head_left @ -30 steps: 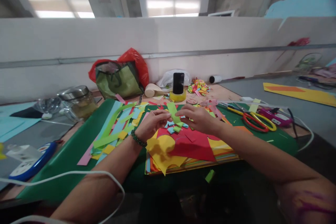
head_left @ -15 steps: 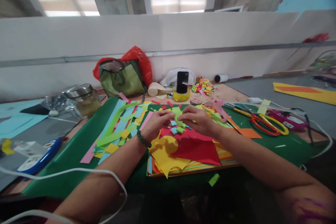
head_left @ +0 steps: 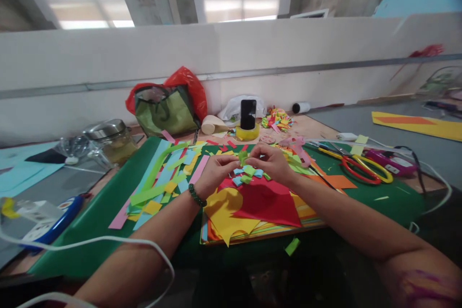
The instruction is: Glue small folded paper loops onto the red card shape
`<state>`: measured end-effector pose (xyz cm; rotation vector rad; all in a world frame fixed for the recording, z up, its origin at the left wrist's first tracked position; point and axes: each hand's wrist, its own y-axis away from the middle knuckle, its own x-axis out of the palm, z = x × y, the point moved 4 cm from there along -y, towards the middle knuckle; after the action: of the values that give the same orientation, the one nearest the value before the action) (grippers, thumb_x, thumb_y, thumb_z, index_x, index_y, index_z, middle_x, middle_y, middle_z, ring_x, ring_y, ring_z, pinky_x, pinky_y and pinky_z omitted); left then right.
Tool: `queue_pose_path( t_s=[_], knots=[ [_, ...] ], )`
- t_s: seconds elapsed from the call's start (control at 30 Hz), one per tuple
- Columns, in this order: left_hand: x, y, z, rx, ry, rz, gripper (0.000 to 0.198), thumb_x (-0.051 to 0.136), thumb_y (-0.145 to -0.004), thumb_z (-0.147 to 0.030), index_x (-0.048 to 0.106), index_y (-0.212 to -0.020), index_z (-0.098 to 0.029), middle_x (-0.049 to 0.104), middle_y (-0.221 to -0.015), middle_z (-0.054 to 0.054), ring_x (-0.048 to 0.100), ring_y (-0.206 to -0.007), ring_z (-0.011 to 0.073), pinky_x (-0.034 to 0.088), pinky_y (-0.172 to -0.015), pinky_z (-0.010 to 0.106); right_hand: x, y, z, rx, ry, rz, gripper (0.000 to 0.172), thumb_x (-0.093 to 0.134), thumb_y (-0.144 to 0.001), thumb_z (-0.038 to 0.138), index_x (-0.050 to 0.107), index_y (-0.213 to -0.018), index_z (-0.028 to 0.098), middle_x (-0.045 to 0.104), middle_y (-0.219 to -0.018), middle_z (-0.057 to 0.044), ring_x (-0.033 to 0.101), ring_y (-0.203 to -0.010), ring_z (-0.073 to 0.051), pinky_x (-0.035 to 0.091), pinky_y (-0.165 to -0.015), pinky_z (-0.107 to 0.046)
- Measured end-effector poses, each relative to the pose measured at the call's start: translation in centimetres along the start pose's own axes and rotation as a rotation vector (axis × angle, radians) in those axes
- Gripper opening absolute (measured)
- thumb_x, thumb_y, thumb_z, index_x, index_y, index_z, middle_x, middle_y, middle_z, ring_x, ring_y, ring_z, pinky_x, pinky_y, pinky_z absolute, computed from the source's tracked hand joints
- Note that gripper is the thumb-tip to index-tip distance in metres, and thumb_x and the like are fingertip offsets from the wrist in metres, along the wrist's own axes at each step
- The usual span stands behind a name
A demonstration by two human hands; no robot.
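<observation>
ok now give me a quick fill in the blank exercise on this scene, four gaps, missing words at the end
The piece of paper at the fingertips of the left hand and the right hand is coloured ____.
The beaded bracelet is worn on the person's ____ wrist.
The roll of tape at the foot of the phone is coloured ____.
The glue gun with the black cable is coloured ____.

Missing words: green; left; yellow; pink

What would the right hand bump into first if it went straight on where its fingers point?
Beyond the green paper piece at its fingertips, the right hand would most likely meet the left hand first, facing it; depth is hard to judge from one view.
</observation>
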<state>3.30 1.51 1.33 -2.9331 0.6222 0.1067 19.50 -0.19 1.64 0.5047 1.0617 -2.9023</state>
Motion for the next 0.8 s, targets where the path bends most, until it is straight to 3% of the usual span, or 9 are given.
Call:
queue_pose_path(
  t_s=[0.13, 0.3, 0.57, 0.8],
  knots=[
    [0.3, 0.2, -0.2, 0.009, -0.052, 0.003, 0.017, 0.075, -0.061, -0.03, 0.073, -0.065, -0.014, 0.067, -0.061, 0.003, 0.05, -0.05, 0.0093, 0.041, -0.049, 0.021, 0.0, -0.3, -0.8, 0.157, -0.119, -0.022, 0.043, 0.077, -0.063, 0.056, 0.055, -0.06, 0.019, 0.055, -0.061, 0.002, 0.047, -0.057, -0.012, 0.039, -0.054, -0.026],
    [0.4, 0.3, -0.5, 0.034, -0.109, 0.032, 0.014, 0.071, -0.065, -0.027, 0.074, -0.064, -0.014, 0.066, -0.06, 0.003, 0.051, -0.052, 0.0101, 0.043, -0.051, 0.021, 0.1, -0.3, -1.2, 0.239, -0.18, 0.016, 0.043, 0.078, -0.06, 0.055, 0.055, -0.059, 0.019, 0.06, -0.066, 0.0, 0.051, -0.061, -0.012, 0.041, -0.055, -0.026],
    [0.6, 0.4, -0.7, 0.08, -0.144, 0.061, 0.009, 0.07, -0.066, -0.022, 0.074, -0.062, -0.015, 0.064, -0.056, 0.001, 0.051, -0.05, 0.0099, 0.041, -0.051, 0.021, 0.3, 0.0, -1.3, 0.267, -0.189, 0.037, 0.043, 0.08, -0.058, 0.052, 0.053, -0.061, 0.019, 0.055, -0.06, 0.003, 0.044, -0.053, -0.009, 0.037, -0.048, -0.023],
    [0.6, 0.4, -0.2, 0.108, -0.201, 0.108, 0.013, 0.067, -0.069, -0.025, 0.074, -0.065, -0.014, 0.065, -0.059, 0.003, 0.054, -0.054, 0.0123, 0.042, -0.053, 0.022, 0.4, 0.1, -1.3, 0.287, -0.254, 0.048, 0.041, 0.083, -0.057, 0.042, 0.052, -0.072, 0.02, 0.062, -0.066, 0.003, 0.059, -0.063, -0.013, 0.049, -0.063, -0.028]
  ],
)
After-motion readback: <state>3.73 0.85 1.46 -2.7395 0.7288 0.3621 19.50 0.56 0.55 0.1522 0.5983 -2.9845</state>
